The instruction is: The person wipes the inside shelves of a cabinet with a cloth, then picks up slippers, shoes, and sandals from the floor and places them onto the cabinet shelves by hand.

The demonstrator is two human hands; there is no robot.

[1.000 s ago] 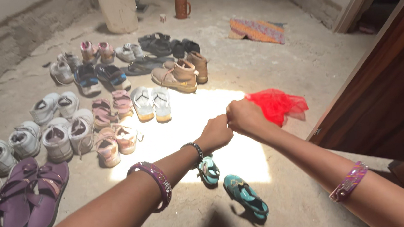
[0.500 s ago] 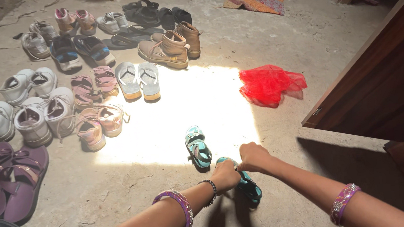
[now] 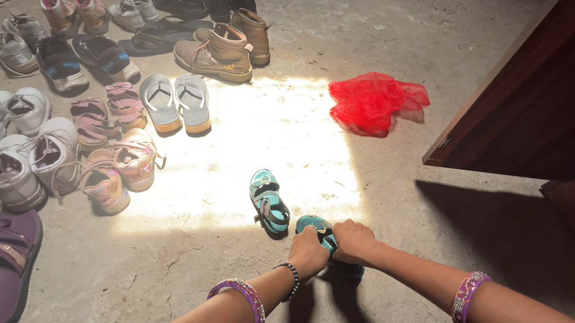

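Teal sandal lies on the floor, gripped by both hands: left hand and right hand closed on it. Matching sandal sits just beyond the left hand.

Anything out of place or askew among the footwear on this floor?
Yes. A crumpled red net cloth lies alone by the wooden door. Both hands, left hand and right hand, grip one teal sandal, away from the paired rows.

One small teal sandal lies flat on the near floor, toe pointing away. Its twin sits just left, slightly farther, upright in sunlight.
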